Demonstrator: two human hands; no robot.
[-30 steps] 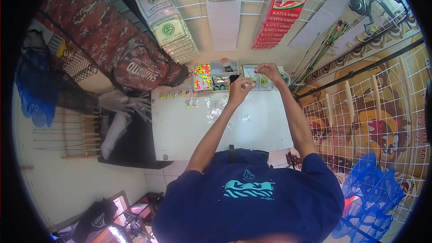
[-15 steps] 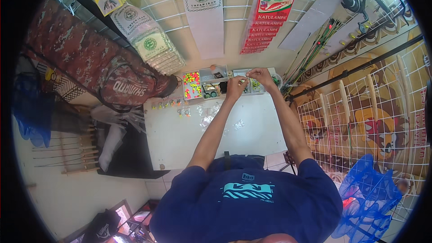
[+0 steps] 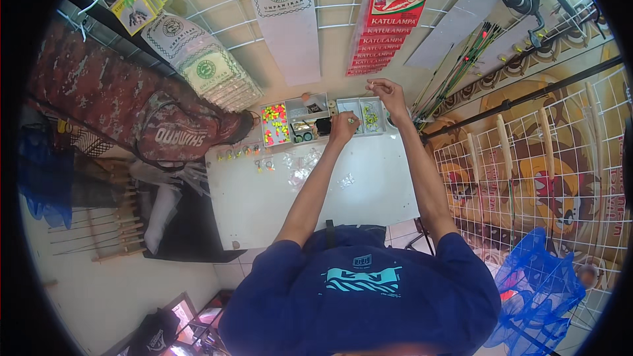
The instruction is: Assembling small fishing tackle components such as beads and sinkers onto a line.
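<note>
My left hand is closed over the middle of the row of compartment trays, fingertips together. Something tiny and pale may be in its pinch, too small to name. Up and to the right, my right hand is raised above the right-hand tray, thumb and forefinger pressed together on something I cannot make out. Small yellow-green pieces lie in that tray's compartment beneath it. Left of my hands, another tray holds bright red and yellow beads or floats, and beside them small round spools.
Several small bagged pieces and clear plastic packets lie on the white table. A camouflage rod bag leans at the left. Packets hang on the wire rack behind; thin rods stand at the back right.
My right hand has moved up and away from my left, so the two hands are now apart. My left hand stays low over the trays. The view has shifted slightly.
</note>
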